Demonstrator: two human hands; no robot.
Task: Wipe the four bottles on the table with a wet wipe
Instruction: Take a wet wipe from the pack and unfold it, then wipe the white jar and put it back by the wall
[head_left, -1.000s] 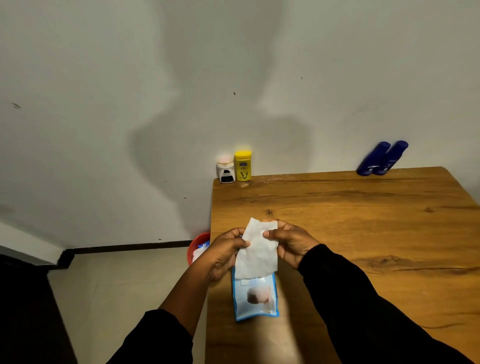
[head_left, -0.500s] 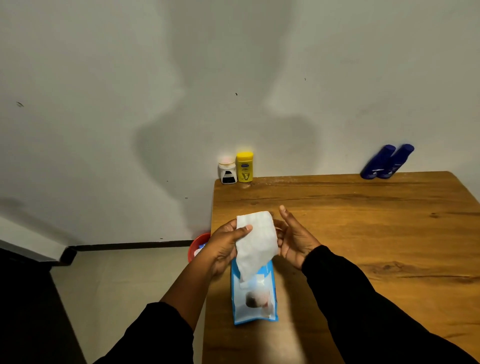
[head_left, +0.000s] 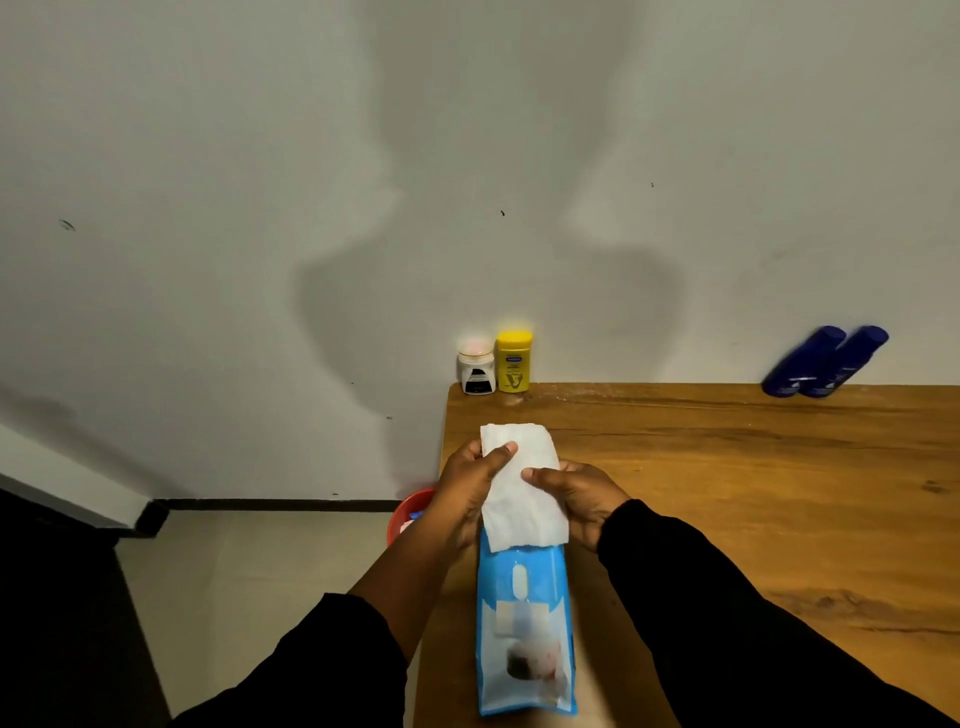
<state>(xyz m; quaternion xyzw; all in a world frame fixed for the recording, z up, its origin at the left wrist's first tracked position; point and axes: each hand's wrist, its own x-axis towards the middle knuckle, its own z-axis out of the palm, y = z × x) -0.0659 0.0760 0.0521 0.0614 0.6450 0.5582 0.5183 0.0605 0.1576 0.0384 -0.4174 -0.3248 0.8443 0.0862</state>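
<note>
A white wet wipe (head_left: 519, 488) is spread flat between both hands above the table's near left part. My left hand (head_left: 467, 488) pinches its upper left edge with the thumb on top. My right hand (head_left: 576, 496) holds its right side. A blue wipe pack (head_left: 527, 629) lies on the table just below the wipe. At the far left corner stand a small white jar-like bottle (head_left: 476, 366) and a yellow bottle (head_left: 514, 361), side by side against the wall. Two dark blue bottles (head_left: 826, 362) stand close together at the far right by the wall.
The wooden table (head_left: 753, 493) runs along the wall, with its left edge near my left hand. A red bin (head_left: 410, 512) sits on the floor beside that edge. Pale floor and a dark skirting lie to the left.
The wipe hung from my left hand alone half a second ago. Now my right hand has taken hold of it again and the wipe is opened out longer.
</note>
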